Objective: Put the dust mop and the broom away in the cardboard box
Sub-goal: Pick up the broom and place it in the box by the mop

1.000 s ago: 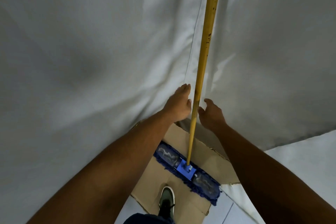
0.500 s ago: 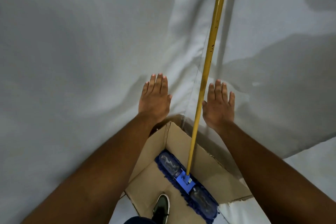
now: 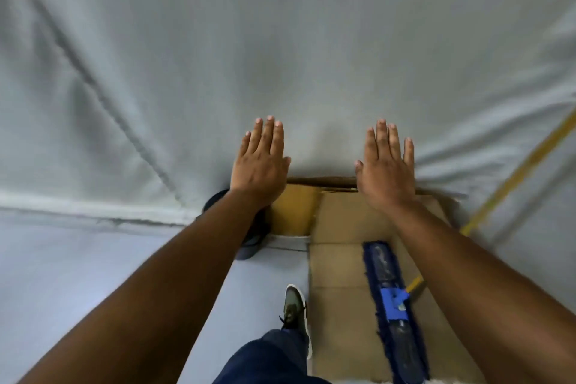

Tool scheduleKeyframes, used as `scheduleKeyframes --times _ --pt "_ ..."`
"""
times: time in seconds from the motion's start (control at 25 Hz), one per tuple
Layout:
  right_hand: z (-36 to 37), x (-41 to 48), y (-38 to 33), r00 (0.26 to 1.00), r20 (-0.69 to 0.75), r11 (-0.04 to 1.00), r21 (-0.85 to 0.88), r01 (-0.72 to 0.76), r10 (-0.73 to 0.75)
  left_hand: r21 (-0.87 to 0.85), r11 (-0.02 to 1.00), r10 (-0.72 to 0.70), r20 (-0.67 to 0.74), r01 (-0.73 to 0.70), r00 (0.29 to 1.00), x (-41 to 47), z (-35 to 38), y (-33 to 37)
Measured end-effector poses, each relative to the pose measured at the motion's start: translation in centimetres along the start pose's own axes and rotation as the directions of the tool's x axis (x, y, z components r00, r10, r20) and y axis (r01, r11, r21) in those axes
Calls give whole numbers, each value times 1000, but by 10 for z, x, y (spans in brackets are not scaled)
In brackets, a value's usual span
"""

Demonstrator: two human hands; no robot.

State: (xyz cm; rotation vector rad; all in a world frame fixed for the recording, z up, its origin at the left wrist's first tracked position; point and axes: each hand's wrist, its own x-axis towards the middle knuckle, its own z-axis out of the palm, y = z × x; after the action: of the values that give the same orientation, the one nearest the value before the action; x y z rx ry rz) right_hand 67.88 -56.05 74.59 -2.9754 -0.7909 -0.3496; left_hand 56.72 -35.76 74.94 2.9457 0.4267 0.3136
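Note:
The dust mop's blue head (image 3: pixel 393 305) lies flat on the floor of the cardboard box (image 3: pixel 339 259). Its yellow handle (image 3: pixel 517 178) slants up to the right and leans against the grey cloth wall, partly hidden behind my right forearm. My left hand (image 3: pixel 260 165) and my right hand (image 3: pixel 386 168) are both held out flat, fingers spread, palms down, above the box's far edge. Neither hand touches the mop. I see no broom.
Grey cloth (image 3: pixel 218 56) covers the wall ahead. A dark round object (image 3: pixel 249 246) sits at the box's left side, behind my left forearm. My shoe (image 3: pixel 294 309) stands on the pale floor (image 3: pixel 93 274) left of the box.
My hands let go of the mop handle and spread open flat. The view has swung left, so the handle now leans at the far right.

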Motion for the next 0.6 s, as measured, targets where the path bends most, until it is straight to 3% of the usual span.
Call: scheduleKeyframes --times 0.04,0.16,0.32,0.36,0.48,0.6 --pt "4 -4 -27 999 1 998 19 53 -53 6 1000 -30 2 30 1000 -22 -2 -22" --pt "17 -25 -152 947 7 943 95 318 -320 51 956 -290 22 289 957 -120 -14 -112" --pt "42 -79 -315 785 52 782 155 604 -617 55 768 -639 12 638 769 -272 -10 -214" --pt "49 -94 -346 744 57 741 161 652 -666 44 716 -698 16 697 716 -306 -9 -232" --pt "76 -155 -446 540 97 548 174 818 -836 35 460 -887 55 887 458 -432 -4 -283" --pt "102 -211 -521 328 172 356 171 919 -929 49 220 -971 104 974 214 -552 2 -309"
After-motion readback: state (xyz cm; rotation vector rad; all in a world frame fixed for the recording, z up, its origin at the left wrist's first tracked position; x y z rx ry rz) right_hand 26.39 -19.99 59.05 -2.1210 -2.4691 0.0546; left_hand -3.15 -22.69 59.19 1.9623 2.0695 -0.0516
